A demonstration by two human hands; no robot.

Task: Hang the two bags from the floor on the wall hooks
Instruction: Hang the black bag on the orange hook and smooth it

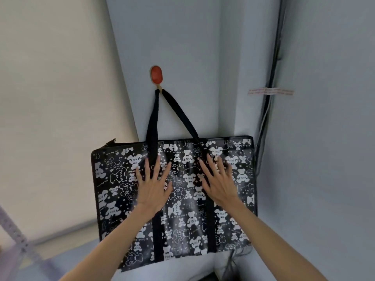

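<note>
Both forearms reach up from the bottom of the view. Left hand [152,186] and right hand [220,182] are flat and splayed, fingers spread wide, gripping nothing. Whether the palms actually press on the panel or hover just off it cannot be told from this angle.

Beneath them: large flat black tote bag printed with white bears [174,191], glossy woven-plastic finish. It hangs against the pale grey wall [188,37], its black webbing handle [154,118] looped over the small brass prong of the red oval wall hook [156,75]. Only one handle loop shows at the prong (the second may lie behind; not visible).

Handling judgement:
- Panel lies flat with no bulge, so probably light and near empty.
- Laminated surface looks slick; a flat palm would slide on it, which makes the body a poor place to grip.
- Fabric soft, folds easily; top left corner is already kinked outward.
- Best hold is the webbing straps, close below the hook, where the load runs straight.

Surroundings: cream roller blind [50,98] to the left, dark cables [272,78] taped down the wall to the right.

Status: one bag appears hung. No second bag or second hook identifiable in view.
</note>
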